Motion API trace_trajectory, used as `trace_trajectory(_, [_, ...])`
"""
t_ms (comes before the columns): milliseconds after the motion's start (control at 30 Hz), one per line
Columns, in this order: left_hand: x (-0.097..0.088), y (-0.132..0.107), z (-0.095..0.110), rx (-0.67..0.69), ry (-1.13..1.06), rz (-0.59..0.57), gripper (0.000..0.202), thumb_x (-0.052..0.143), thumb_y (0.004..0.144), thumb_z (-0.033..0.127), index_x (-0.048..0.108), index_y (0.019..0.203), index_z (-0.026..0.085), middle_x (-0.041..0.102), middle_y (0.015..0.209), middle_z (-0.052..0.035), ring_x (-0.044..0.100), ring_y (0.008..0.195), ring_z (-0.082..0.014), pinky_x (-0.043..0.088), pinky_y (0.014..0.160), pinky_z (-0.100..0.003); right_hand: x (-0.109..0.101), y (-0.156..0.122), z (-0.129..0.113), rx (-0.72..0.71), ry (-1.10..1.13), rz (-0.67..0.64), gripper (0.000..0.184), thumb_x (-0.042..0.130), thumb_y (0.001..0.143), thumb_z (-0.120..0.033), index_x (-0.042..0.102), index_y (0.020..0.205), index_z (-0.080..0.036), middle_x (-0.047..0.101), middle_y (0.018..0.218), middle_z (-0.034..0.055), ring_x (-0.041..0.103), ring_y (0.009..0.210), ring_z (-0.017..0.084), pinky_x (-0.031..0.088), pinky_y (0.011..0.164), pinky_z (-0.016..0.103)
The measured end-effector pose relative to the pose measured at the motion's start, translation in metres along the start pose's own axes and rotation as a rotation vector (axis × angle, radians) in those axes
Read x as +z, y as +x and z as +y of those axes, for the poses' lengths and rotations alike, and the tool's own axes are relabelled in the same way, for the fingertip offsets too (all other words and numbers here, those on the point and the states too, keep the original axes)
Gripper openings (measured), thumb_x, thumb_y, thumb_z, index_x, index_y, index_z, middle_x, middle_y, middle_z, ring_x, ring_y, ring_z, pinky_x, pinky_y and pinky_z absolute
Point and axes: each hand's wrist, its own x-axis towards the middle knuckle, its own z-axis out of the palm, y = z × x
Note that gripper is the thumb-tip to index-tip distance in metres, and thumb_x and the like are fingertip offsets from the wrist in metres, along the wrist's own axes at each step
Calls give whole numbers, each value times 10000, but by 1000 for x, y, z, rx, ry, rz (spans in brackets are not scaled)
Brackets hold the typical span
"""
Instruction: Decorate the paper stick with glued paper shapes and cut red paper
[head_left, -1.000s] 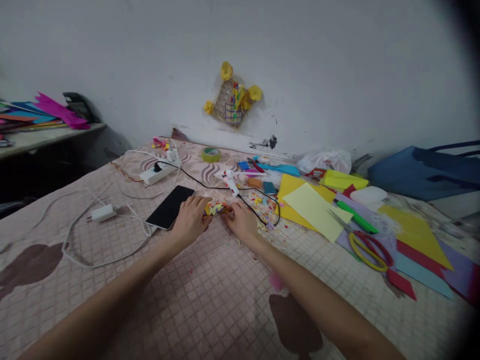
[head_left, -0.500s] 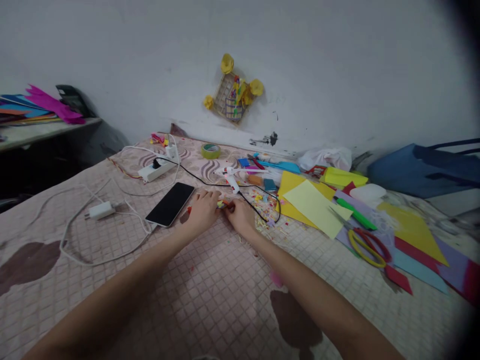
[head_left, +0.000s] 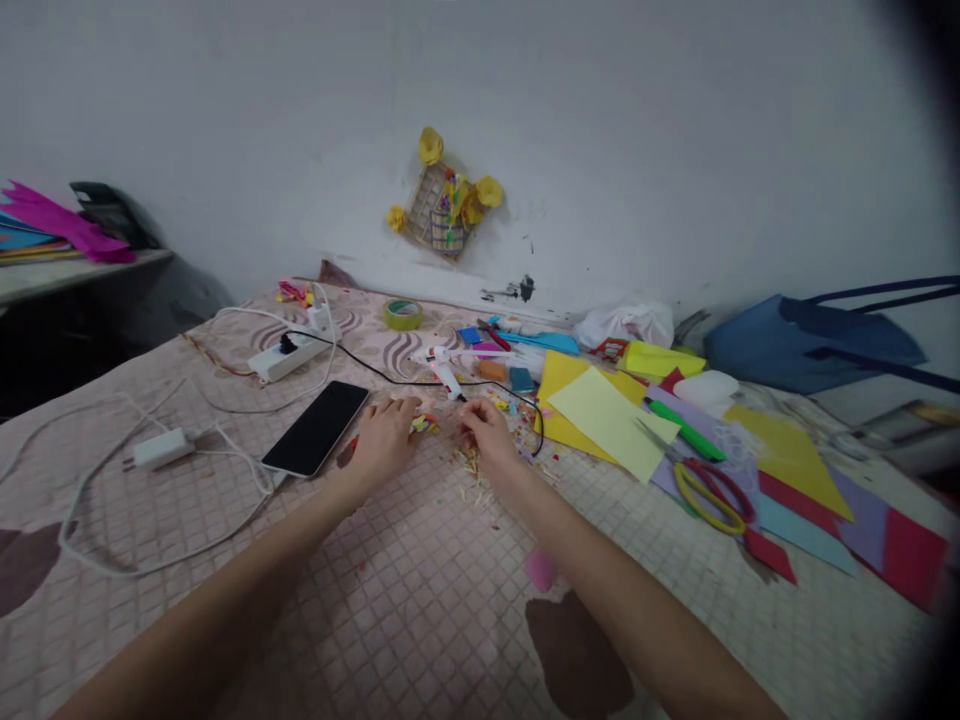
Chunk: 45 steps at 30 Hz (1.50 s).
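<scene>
My left hand [head_left: 386, 436] rests low over the table just right of the phone, its fingers bent and closed on a small yellow, white and red paper piece [head_left: 424, 424]. My right hand [head_left: 487, 432] is a short way to the right, thumb and fingers pinched together; anything between them is too small to make out. Behind both hands lies a white glue gun [head_left: 444, 370], its black cord running past my right fingers. Small pale and coloured scraps [head_left: 471, 475] are scattered beneath and beside my right hand.
At left are a black-screened phone [head_left: 319, 428], a white charger [head_left: 159, 450] and a power strip [head_left: 289, 357]. Green tape [head_left: 403, 314] stands farther back. Coloured sheets [head_left: 607, 420], scissors [head_left: 716, 495] and a green cutter [head_left: 686, 430] lie right, near a blue bag [head_left: 802, 340].
My hands have moved apart: the right hand has drawn away from the coloured piece, which stays by my left hand. The view has shifted slightly to the right.
</scene>
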Motion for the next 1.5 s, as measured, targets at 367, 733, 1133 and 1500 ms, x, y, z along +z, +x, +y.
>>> trace_trajectory(367, [-6,2,2,-26,-8,-49,349,503,797,245,495,1140,182,630,1064,-110,511,1051,-279,357,841,-387,-110,-21,-52,-150,428,119,160,669,702,-243,516,748,-223,693,752,-22,670,725,131,493,597,217])
trace_trajectory(733, [-12,4,8,-16,-5,-61,368,507,793,283,503,1146,178,632,1037,-117,511,1050,-290,365,834,-402,-234,-62,-65,-471,222,612,96,619,754,-223,536,803,-225,673,727,-26,660,690,132,506,615,253])
trace_trajectory(1133, [-37,-16,47,37,1,159,471,530,817,374,436,1244,198,537,1194,-121,463,1091,-313,378,859,-430,-217,-86,-13,8,-235,154,332,653,694,-351,562,978,-205,552,540,-53,524,430,113,425,409,227])
trace_trajectory(1500, [-22,-39,102,206,-303,138,290,505,836,243,496,1124,208,600,1109,-82,511,1070,-253,386,906,-418,-222,-93,2,-36,-351,221,219,583,735,-408,538,794,-202,499,520,-53,488,398,115,379,371,230])
